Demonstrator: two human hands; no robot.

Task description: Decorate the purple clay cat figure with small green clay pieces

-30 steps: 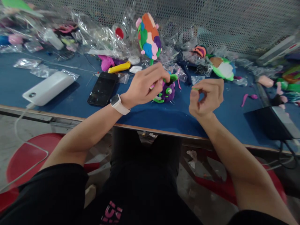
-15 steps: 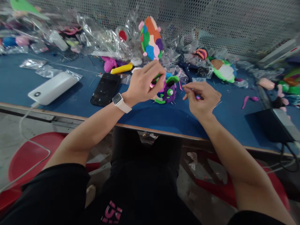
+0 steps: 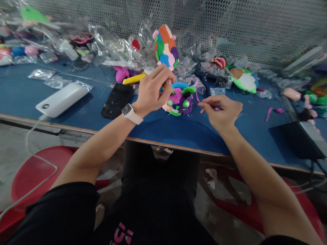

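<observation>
Head view: left hand (image 3: 155, 89) curls by 1 lumpy, rounded clay figure (image 3: 178, 99).

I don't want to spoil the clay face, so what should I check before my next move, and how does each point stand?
1. Clay face resting on the table: ok.
2. Both white eyes in view and uncovered: ok.
3. Left hand off the face: cannot tell; it overlaps one side in this view, and contact there is hidden.
4. Right hand off the face: ok, a gap shows between them.
5. Piece held securely in the right fingertips: cannot tell, too small to make out.
6. White power bank away from both hands: ok.
</observation>
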